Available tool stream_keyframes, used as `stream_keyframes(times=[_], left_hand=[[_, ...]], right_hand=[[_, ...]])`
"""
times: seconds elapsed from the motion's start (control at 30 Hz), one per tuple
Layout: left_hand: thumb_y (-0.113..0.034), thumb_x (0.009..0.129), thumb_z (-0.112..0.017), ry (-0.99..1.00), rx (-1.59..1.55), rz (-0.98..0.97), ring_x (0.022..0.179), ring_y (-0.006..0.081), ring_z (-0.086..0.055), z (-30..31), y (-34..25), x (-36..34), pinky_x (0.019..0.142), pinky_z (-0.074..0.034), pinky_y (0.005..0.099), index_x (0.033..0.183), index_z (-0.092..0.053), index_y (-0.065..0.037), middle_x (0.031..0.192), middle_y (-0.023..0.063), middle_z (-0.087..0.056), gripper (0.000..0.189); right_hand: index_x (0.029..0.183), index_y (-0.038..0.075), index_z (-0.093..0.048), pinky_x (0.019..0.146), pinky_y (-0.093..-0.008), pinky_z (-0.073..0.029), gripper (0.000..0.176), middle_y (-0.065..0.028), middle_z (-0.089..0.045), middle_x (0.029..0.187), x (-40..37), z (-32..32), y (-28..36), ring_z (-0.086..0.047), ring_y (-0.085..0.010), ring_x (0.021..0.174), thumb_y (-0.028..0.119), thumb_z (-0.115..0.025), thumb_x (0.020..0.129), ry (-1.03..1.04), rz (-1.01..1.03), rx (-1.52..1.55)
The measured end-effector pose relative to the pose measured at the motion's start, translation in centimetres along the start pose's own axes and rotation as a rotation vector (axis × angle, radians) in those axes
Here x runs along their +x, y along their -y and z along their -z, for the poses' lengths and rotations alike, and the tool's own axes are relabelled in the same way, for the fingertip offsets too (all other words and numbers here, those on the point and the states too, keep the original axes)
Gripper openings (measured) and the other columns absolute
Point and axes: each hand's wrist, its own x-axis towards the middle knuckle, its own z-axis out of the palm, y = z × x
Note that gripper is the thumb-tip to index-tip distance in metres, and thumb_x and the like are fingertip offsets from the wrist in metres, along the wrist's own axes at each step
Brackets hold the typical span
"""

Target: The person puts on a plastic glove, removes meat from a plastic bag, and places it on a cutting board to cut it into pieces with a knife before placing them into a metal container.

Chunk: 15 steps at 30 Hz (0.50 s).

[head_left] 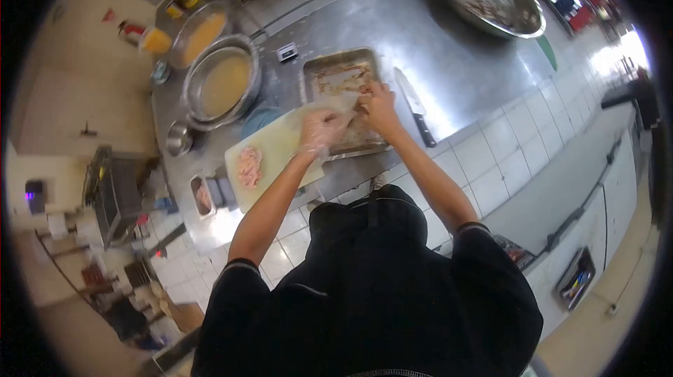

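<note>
My left hand (320, 129) wears a clear plastic glove and is held over the right end of the white cutting board (284, 149), its fingers curled on a thin piece of clear plastic (343, 102). My right hand (379, 108), with no glove visible, is above the metal tray (382, 65); its fingers are pinched at the other side of that plastic. Brown residue coats the tray's bottom. A pile of chopped pale pink meat (249, 167) lies on the board's left part. To the right of the tray lies a knife (415, 107) with a black handle.
Two metal bowls of yellowish liquid, a near one (254, 81) and a far one (184, 30), stand at the left. A small metal cup (179, 138) and a small container (202, 198) are near the left edge. A large metal basin (529, 16) sits at the far right.
</note>
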Motion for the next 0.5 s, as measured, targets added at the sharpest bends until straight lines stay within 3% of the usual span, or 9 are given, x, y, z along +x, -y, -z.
stream_keyframes(times=[0.03,0.1,0.27,0.37,0.47,0.5], left_hand=[[-0.025,0.084,-0.069,-0.060,-0.063,-0.087,0.076,0.0341,-0.067,-1.1,1.2,0.6,0.070,-0.049,0.0420,0.092,-0.071,0.002,0.082,0.0256,-0.067,0.028],[-0.019,0.088,-0.066,-0.017,-0.054,-0.001,0.081,0.0310,-0.068,0.4,-2.9,-0.3,0.076,-0.052,0.0392,0.097,-0.071,0.001,0.088,0.0221,-0.070,0.023],[-0.003,0.097,-0.059,-0.101,-0.614,0.184,0.096,0.0162,-0.065,-1.0,-3.9,-2.9,0.092,-0.051,0.0312,0.113,-0.065,0.001,0.102,0.0082,-0.071,0.018],[0.000,0.096,-0.058,-0.114,-0.801,0.013,0.099,0.0133,-0.064,-0.3,-5.6,-3.8,0.091,-0.050,0.0285,0.117,-0.062,0.001,0.103,0.0068,-0.069,0.021],[0.000,0.098,-0.055,-0.120,-0.593,0.031,0.099,0.0125,-0.063,0.6,-7.4,-5.7,0.092,-0.050,0.0289,0.118,-0.061,0.001,0.104,0.0061,-0.068,0.020],[0.002,0.095,-0.056,-0.165,-0.478,-0.004,0.098,0.0207,-0.067,0.8,-7.6,-5.9,0.092,-0.051,0.0316,0.120,-0.061,0.001,0.107,0.0124,-0.070,0.025]], right_hand=[[0.085,0.013,-0.074,0.091,-0.0501,-0.038,0.016,-0.0059,-0.059,0.113,-0.1,0.3,-0.5,-0.049,-0.0319,0.111,0.017,-0.081,0.072,0.007,-0.017,0.015],[0.087,0.014,-0.075,0.090,-0.0519,-0.039,0.018,-0.0066,-0.059,0.112,-0.4,-0.7,-1.4,-0.049,-0.0327,0.110,0.022,-0.081,0.071,-0.105,-0.032,-0.003],[0.088,0.015,-0.074,0.087,-0.0509,-0.040,0.019,-0.0046,-0.059,0.111,-0.8,-0.6,-1.0,-0.050,-0.0318,0.109,0.024,-0.080,0.073,-0.116,-0.129,-0.107],[0.085,0.014,-0.073,0.086,-0.0493,-0.040,0.018,-0.0040,-0.059,0.112,-1.0,-0.4,-1.1,-0.050,-0.0312,0.108,0.024,-0.082,0.072,-0.084,-0.163,-0.045],[0.085,0.015,-0.073,0.085,-0.0485,-0.040,0.017,-0.0046,-0.059,0.111,-0.9,-0.4,-1.3,-0.050,-0.0309,0.106,0.022,-0.083,0.073,-0.115,-0.164,-0.012],[0.084,0.015,-0.073,0.085,-0.0483,-0.040,0.016,-0.0049,-0.059,0.111,-1.0,-0.4,-1.4,-0.050,-0.0308,0.106,0.021,-0.083,0.073,-0.130,-0.161,0.002]])
